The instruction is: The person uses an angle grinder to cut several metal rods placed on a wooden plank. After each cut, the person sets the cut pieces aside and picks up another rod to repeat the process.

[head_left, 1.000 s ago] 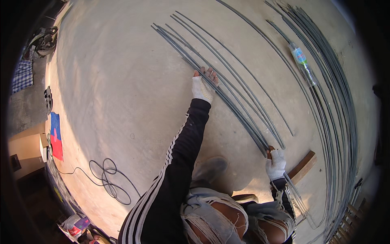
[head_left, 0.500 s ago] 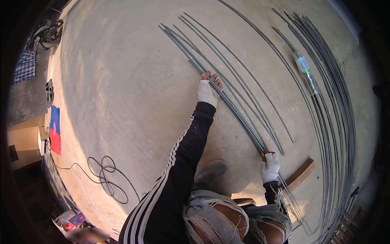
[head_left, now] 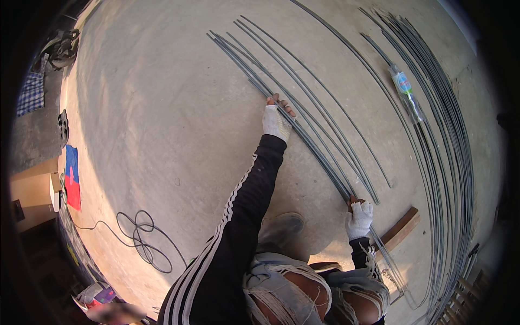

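Note:
My left hand [head_left: 278, 119], in a white fingerless glove, has its fingers bent around a bundle of thin grey metal rods [head_left: 316, 149] lying diagonally on the floor. My right hand [head_left: 358, 219], gloved the same way, grips the near end of that bundle. Several looser rods [head_left: 307, 80] lie just right of it. Thinner bent lengths of metal [head_left: 390, 260] run below my right hand, beside a brown wooden piece [head_left: 401, 225].
A long stack of rods [head_left: 455, 124] curves along the right, with a clear plastic bottle [head_left: 405, 92] around some. A coiled black cable [head_left: 143, 238], a blue-red cloth [head_left: 72, 179], cardboard [head_left: 32, 189], sandals [head_left: 63, 127] and checked fabric [head_left: 30, 95] are at the left.
The view has shifted a little. My right hand sits slightly farther left against the rods' near end; my left hand stays on the bundle, with little other movement.

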